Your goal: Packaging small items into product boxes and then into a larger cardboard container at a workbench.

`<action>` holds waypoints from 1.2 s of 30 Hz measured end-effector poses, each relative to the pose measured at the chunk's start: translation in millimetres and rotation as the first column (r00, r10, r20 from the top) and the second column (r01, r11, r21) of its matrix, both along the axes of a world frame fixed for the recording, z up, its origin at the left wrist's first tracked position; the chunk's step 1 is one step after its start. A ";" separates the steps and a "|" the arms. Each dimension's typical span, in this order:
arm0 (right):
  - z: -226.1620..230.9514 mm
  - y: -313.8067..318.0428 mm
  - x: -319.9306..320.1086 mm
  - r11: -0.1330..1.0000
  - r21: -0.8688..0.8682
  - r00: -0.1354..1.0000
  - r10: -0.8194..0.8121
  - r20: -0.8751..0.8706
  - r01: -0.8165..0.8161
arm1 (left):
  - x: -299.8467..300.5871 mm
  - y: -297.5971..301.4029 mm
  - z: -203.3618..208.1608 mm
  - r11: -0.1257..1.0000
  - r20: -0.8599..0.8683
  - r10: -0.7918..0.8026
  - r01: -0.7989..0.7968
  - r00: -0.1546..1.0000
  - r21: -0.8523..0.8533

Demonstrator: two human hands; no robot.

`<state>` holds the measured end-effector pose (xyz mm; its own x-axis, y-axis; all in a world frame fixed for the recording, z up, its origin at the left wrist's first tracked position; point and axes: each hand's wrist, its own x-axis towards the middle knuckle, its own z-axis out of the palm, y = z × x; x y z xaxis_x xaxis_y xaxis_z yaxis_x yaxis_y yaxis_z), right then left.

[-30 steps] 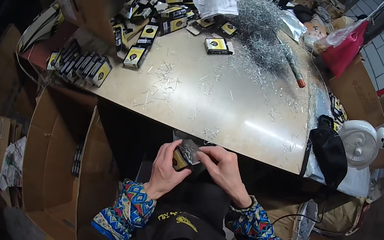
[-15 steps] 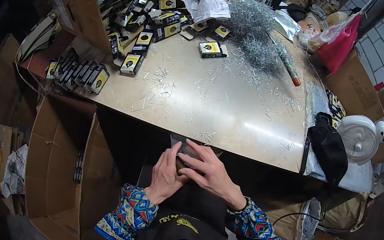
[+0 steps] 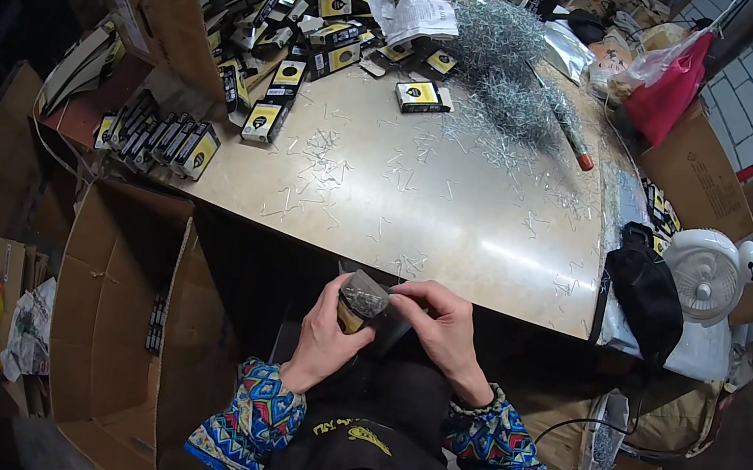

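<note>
My left hand (image 3: 319, 337) is wrapped round a small black-and-yellow cardboard box (image 3: 349, 318) in front of the table's near edge. The box's end is open toward me and thin silvery metal pieces show inside it. Just right of the box, my right hand (image 3: 447, 338) has thumb and forefinger pinched together by its open end; what they hold, if anything, is too small to make out. Several bent wire pieces (image 3: 408, 266) lie at the table edge above my hands.
Past the table (image 3: 457, 229) edge, a tangled heap of wire pieces (image 3: 514, 69) lies at the back. A big carton (image 3: 150, 13) spills similar small boxes at the far left; a row of boxes (image 3: 168, 143) stands nearer. An open carton (image 3: 113, 291) is at left, a white fan (image 3: 706, 278) at right.
My right hand has drawn away to the right from over the box, its fingers now pinched. The box in my left hand has come into view with its open end showing.
</note>
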<state>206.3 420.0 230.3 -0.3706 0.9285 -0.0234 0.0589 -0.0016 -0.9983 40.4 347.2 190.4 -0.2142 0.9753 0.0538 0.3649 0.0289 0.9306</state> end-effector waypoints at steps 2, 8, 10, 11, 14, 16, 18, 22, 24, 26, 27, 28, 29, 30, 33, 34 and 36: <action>-2.3 5.8 1.5 0.860 0.461 0.938 0.053 0.343 -0.217 | 0.5 0.2 0.7 0.998 -0.120 -0.016 0.024 0.993 0.060; 20.0 -0.8 -13.4 0.904 0.376 0.963 0.118 0.241 -0.204 | 2.9 0.3 -6.4 0.985 -0.332 0.019 0.039 0.943 0.169; 23.8 5.7 -10.7 0.952 0.274 0.973 0.073 0.221 -0.134 | 2.6 0.7 -4.8 0.988 -0.297 0.026 0.021 0.955 0.154; 14.6 8.5 -4.2 0.914 0.330 0.929 0.112 0.353 -0.236 | 2.2 0.4 -0.9 0.987 -0.363 0.011 0.047 0.932 0.151; 3.1 14.0 3.1 0.865 0.435 0.863 -0.005 0.506 -0.251 | 8.8 3.1 4.4 0.980 -0.448 0.023 0.067 0.894 0.185; 7.9 18.2 4.5 0.848 0.502 0.848 -0.136 0.513 -0.167 | 11.0 3.0 4.8 0.974 -0.473 0.060 0.054 0.879 0.222; 19.3 22.5 5.7 0.926 0.330 0.869 -0.003 0.495 -0.184 | 6.7 1.4 1.7 0.984 -0.399 0.032 0.041 0.917 0.174; 22.8 21.7 4.6 0.938 0.266 0.902 0.095 0.421 -0.223 | 2.0 7.0 4.2 0.986 -0.345 0.010 0.048 0.939 0.160; 21.6 21.1 3.2 0.935 0.302 0.917 0.055 0.396 -0.187 | 0.6 10.1 8.9 0.997 -0.147 -0.023 0.034 0.989 0.074; 18.0 21.9 1.6 0.930 0.336 0.929 0.016 0.369 -0.150 | 2.3 11.1 12.0 0.990 -0.152 0.017 0.005 0.988 0.139; 15.0 22.4 1.3 0.883 0.439 0.935 -0.002 0.355 -0.165 | 2.5 10.7 12.9 0.991 -0.155 0.025 -0.004 0.988 0.132; 13.5 22.0 0.5 0.825 0.536 0.941 -0.019 0.339 -0.177 | 3.0 10.4 13.6 0.992 -0.157 0.032 -0.013 0.987 0.125; 14.1 19.4 -2.9 0.805 0.548 0.937 0.029 0.348 -0.228 | 4.1 10.7 12.2 0.992 -0.157 0.033 -0.013 0.987 0.126; 13.0 18.0 -6.3 0.804 0.549 0.937 0.029 0.348 -0.229 | 5.9 11.4 9.9 0.987 -0.166 0.040 -0.013 0.985 0.161; 5.0 16.8 -9.9 0.716 0.583 0.890 0.119 0.440 -0.383 | 7.2 12.0 11.4 0.981 -0.170 0.050 -0.017 0.984 0.194; 4.9 17.4 -6.9 0.715 0.584 0.890 0.120 0.439 -0.384 | 6.9 11.9 12.8 0.982 -0.163 0.051 -0.019 0.985 0.190; 6.8 18.8 -1.8 0.769 0.565 0.937 0.129 0.324 -0.301 | 3.2 11.2 12.2 0.982 -0.163 0.049 -0.018 0.985 0.188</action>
